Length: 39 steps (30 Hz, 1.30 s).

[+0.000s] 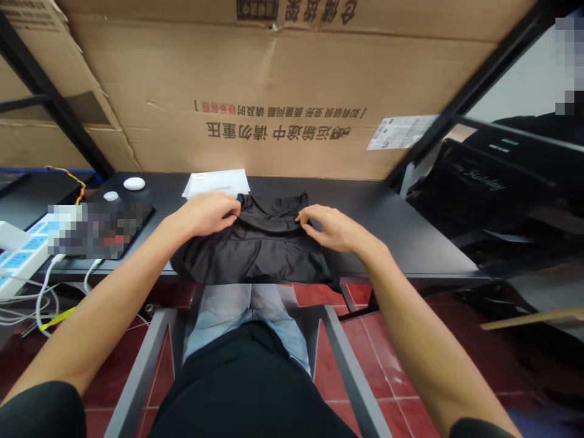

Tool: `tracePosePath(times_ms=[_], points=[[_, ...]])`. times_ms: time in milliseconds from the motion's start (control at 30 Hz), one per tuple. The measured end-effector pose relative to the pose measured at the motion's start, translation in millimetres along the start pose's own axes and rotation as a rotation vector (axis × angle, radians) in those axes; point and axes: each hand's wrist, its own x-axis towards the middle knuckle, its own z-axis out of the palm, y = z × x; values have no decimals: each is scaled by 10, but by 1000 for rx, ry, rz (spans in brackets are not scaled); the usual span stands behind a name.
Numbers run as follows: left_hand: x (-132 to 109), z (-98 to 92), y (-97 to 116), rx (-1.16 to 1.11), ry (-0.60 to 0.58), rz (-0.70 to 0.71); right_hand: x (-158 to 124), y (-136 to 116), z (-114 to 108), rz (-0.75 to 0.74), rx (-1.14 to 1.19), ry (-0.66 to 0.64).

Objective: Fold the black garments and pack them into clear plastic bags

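Note:
A black garment (255, 246) lies folded on the black table (392, 222), its near edge hanging slightly over the table front. My left hand (207, 212) pinches the garment's upper left edge, fingers curled closed on the fabric. My right hand (331, 226) grips the upper right edge, thumb and fingers closed on a fold. A white folded plastic packet (216, 181) rests just behind the garment.
Large cardboard boxes (274, 91) stand against the table's back. Two small white round objects (134, 183) and a blurred dark item (100, 228) sit left, with a white power strip (16, 255) and cables. A black bag (483, 182) lies right. Red floor tiles (387, 340) show below.

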Motion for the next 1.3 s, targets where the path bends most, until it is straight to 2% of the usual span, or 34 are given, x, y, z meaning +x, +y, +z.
tracePosePath(times_ms=[167, 233, 333, 433, 533, 600, 700, 767, 867, 1033, 1300], points=[[507, -203, -258, -44, 260, -133, 432, 332, -209, 265, 101, 356], [717, -243, -331, -76, 307, -172, 641, 499, -255, 325, 137, 382], [831, -198, -338, -109, 275, -175, 780, 626, -224, 402, 158, 300], [621, -45, -229, -112, 252, -138, 631, 534, -90, 431, 96, 277], [217, 167, -67, -116, 226, -144, 333, 293, 95, 343, 61, 285], [-43, 322, 38, -98, 167, -185, 156, 129, 231, 277, 95, 222], [-296, 540, 151, -73, 94, -271, -1, -18, 427, 294, 134, 66], [-368, 642, 182, -77, 85, -306, -45, -38, 522, 322, 131, 29], [-398, 711, 180, -86, 115, -311, -75, -13, 586, 310, 127, 66], [-437, 733, 162, -102, 169, -312, -118, 8, 600, 283, 135, 123], [-465, 769, 146, -121, 200, -311, -126, 23, 630, 260, 125, 143]])
